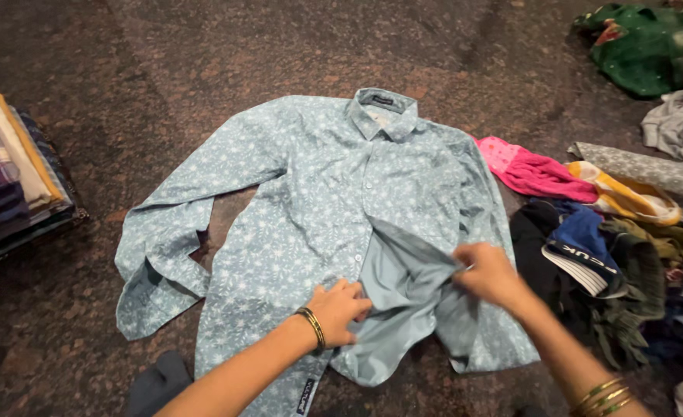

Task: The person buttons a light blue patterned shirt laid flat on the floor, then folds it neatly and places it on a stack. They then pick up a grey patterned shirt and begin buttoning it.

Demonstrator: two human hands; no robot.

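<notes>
A light blue patterned button shirt [310, 201] lies spread face up on the dark speckled floor [202, 54], collar away from me, its left sleeve bent at the left. My left hand [338, 311], a bangle on its wrist, presses flat on the shirt's lower front beside the button line. My right hand [490, 274] pinches the edge of the right front panel, which is turned back so its plain inner side [403, 309] shows.
A stack of folded clothes [9, 174] stands at the left edge. A heap of loose garments [612, 262] lies at the right, with a pink cloth [538, 171] and a green cloth [650, 46]. A dark cloth [156, 382] lies near my left arm.
</notes>
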